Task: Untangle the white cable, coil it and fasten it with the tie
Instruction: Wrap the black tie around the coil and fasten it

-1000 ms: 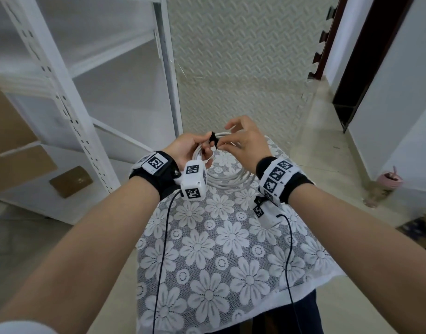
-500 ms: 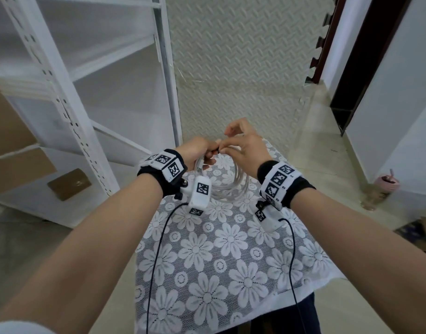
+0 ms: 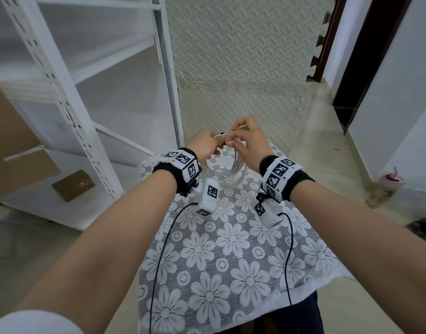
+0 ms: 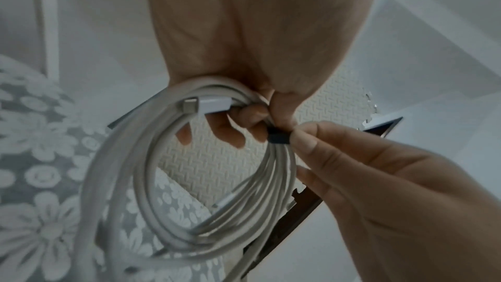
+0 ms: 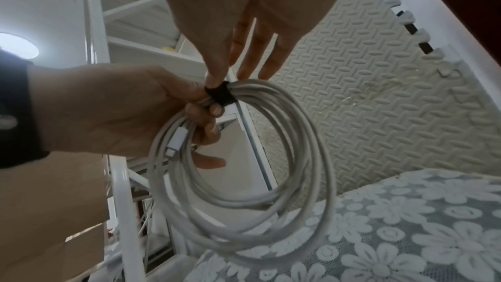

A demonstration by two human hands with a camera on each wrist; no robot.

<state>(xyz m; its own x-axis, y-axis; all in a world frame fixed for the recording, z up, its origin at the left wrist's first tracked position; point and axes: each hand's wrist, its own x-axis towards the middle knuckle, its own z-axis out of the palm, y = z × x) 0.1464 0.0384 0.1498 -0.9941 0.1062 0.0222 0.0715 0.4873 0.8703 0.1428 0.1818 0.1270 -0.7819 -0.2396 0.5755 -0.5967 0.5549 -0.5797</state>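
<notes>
The white cable (image 3: 223,171) is wound into a coil of several loops and hangs upright above the table's far end. My left hand (image 3: 214,147) grips the top of the coil (image 4: 162,179), fingers (image 4: 238,119) curled through the loops beside a white connector (image 4: 206,104). A black tie (image 4: 278,135) wraps the bundle right next to that grip. My right hand (image 3: 231,138) pinches the tie (image 5: 219,95) between thumb and forefinger (image 5: 214,76), its other fingers straight. The coil (image 5: 271,158) dangles just above the cloth.
The table (image 3: 231,249) wears a white flower-lace cloth. A white metal shelf rack (image 3: 69,97) stands close on the left with cardboard (image 3: 19,165) beside it. A patterned foam mat (image 3: 243,68) covers the wall behind. A pink cup (image 3: 390,183) sits on the floor at right.
Both hands have lifted and moved away from me with the coil. The tie's black end, which stuck up between the hands, now lies wrapped round the bundle.
</notes>
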